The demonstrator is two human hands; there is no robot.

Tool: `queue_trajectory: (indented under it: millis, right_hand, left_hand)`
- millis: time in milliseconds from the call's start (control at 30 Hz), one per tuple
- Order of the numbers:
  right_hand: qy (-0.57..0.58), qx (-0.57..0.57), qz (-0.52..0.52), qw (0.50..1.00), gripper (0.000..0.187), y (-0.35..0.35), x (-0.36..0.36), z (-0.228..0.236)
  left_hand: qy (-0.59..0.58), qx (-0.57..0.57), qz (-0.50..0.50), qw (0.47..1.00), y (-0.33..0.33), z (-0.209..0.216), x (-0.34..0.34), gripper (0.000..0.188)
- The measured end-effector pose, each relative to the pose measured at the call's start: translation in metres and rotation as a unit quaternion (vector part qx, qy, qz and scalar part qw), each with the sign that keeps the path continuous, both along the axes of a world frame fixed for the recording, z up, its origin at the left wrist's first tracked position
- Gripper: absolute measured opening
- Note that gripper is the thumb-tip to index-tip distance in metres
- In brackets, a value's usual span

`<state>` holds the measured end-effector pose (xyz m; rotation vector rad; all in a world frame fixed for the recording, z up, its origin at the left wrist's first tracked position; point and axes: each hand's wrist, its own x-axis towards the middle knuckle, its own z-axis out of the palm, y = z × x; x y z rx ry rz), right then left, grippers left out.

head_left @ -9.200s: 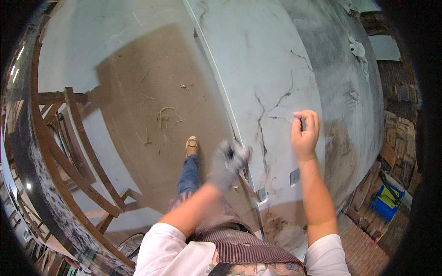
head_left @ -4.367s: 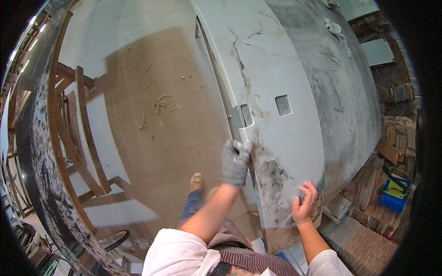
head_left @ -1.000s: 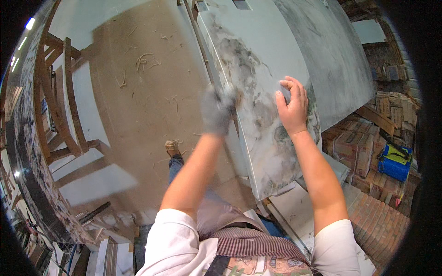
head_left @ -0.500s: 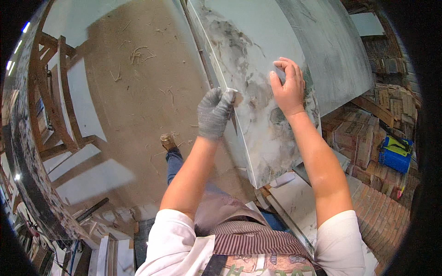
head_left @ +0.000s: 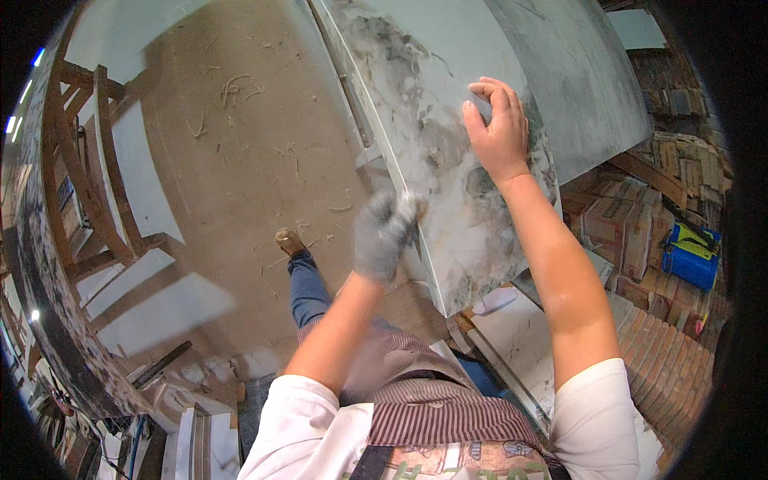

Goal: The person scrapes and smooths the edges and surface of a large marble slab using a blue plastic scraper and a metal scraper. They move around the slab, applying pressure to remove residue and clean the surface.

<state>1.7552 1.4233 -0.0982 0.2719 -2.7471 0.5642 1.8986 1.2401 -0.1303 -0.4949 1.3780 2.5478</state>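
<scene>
Currently, the left hand [head_left: 388, 234], in a grey glove, is at the near part of the long edge of a pale slab [head_left: 474, 240]. Its fingers are curled in and blurred; cannot tell whether anything is pinched between them. Fingertips appear to meet the slab's edge.

Right hand [head_left: 502, 132]: bare, half open, thumb standing apart from bent fingers, over the slab's blotched grey-brown face. Contact with the face: cannot tell. Palm hidden, so cannot tell whether it has hold of something small.

Slab: in front of the person and right of centre, running away from the near corner; far end out of view. A grey slab [head_left: 588, 88] lies beyond its right side.

Surroundings: brown floor [head_left: 264, 172] to the left, with thin scraps [head_left: 240, 86] scattered on it. One tan shoe [head_left: 290, 241] stands on the floor, left of the gloved hand. Wooden frame [head_left: 114, 164] at far left. Blue and yellow-green container [head_left: 692, 260] at far right, well apart from both hands. Striped apron [head_left: 460, 420] at the lower edge.
</scene>
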Motion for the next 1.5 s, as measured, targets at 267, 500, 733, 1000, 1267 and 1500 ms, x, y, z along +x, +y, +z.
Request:
queue_trajectory:
  millis: [267, 500, 733, 1000, 1267, 1500]
  right_hand:
    - [0.003, -0.004, -0.009, 1.000, 0.026, 0.004, 0.002, 0.001]
    - [0.006, 0.004, -0.013, 1.000, 0.027, 0.001, 0.001, 0.004]
    - [0.000, -0.020, -0.008, 1.000, 0.027, 0.006, 0.003, 0.001]
    - [0.007, 0.003, -0.025, 1.000, 0.027, 0.003, 0.003, 0.000]
    - [0.011, 0.004, -0.029, 1.000, 0.028, 0.007, 0.006, -0.004]
    - [0.013, 0.006, -0.030, 0.999, 0.027, 0.003, 0.001, -0.003]
  left_hand:
    - [-0.001, -0.121, -0.115, 0.986, 0.019, -0.001, 0.079, 0.025]
    - [0.006, -0.116, -0.078, 0.990, 0.010, 0.010, 0.035, 0.023]
    - [0.067, -0.181, -0.134, 0.972, 0.015, -0.002, 0.058, 0.028]
    - [0.026, -0.132, -0.075, 0.988, 0.020, 0.004, 0.061, 0.022]
    - [0.040, -0.201, -0.110, 0.972, 0.004, 0.008, 0.030, 0.018]
    - [0.029, -0.151, -0.052, 0.987, 0.025, -0.015, 0.074, 0.025]
